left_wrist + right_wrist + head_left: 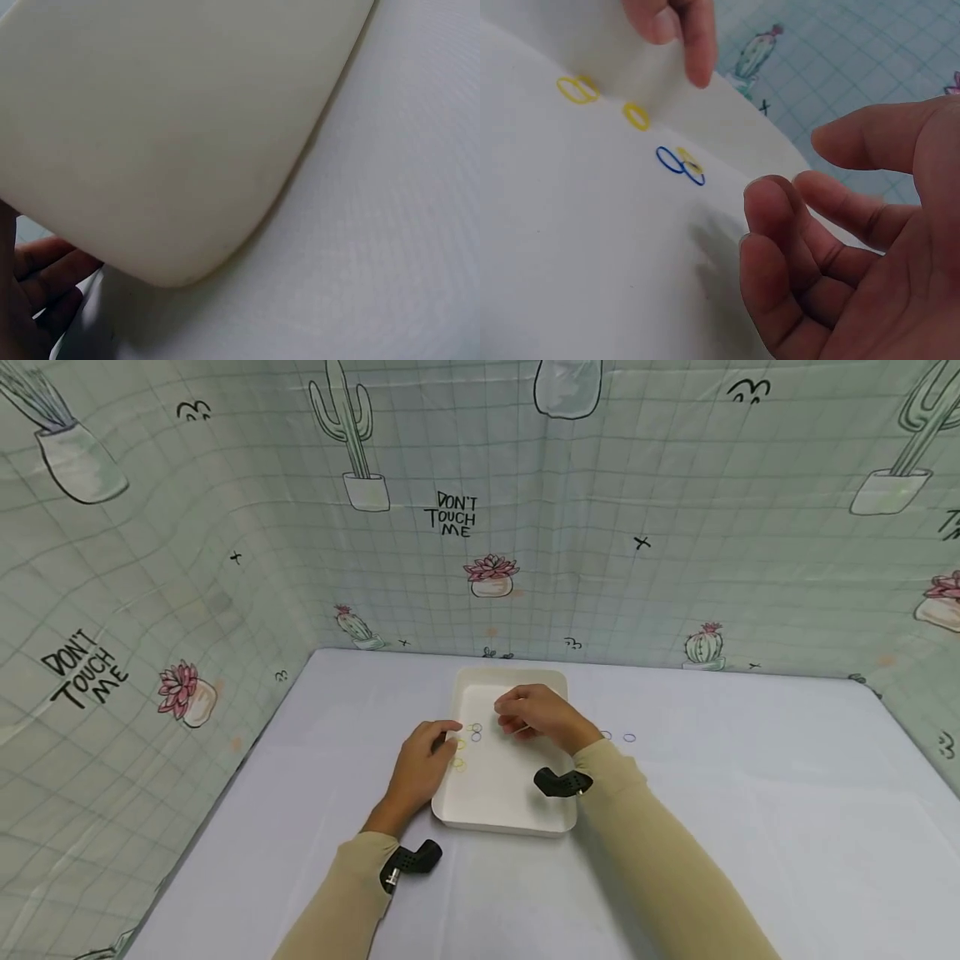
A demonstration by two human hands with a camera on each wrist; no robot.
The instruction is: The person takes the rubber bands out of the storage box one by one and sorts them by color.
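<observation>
A white tray (495,802) lies on the table, with several small yellow and blue rubber bands along its left inner wall. In the right wrist view the yellow bands (627,115) and blue bands (660,156) lie on its floor. My left hand (422,762) holds the tray's left wall; thumb and index finger reach over the rim, while other fingers (60,274) curl outside it. Above the tray's far half, my right hand (542,712) hovers with loosely bent fingers (769,206) and the thumb apart, holding nothing visible.
Blue rubber bands (624,738) lie on the white table (712,827) to the right of the tray, partly behind the right forearm. A patterned cloth (600,568) hangs around the table's back and left side. Each wrist carries a black camera mount (558,782).
</observation>
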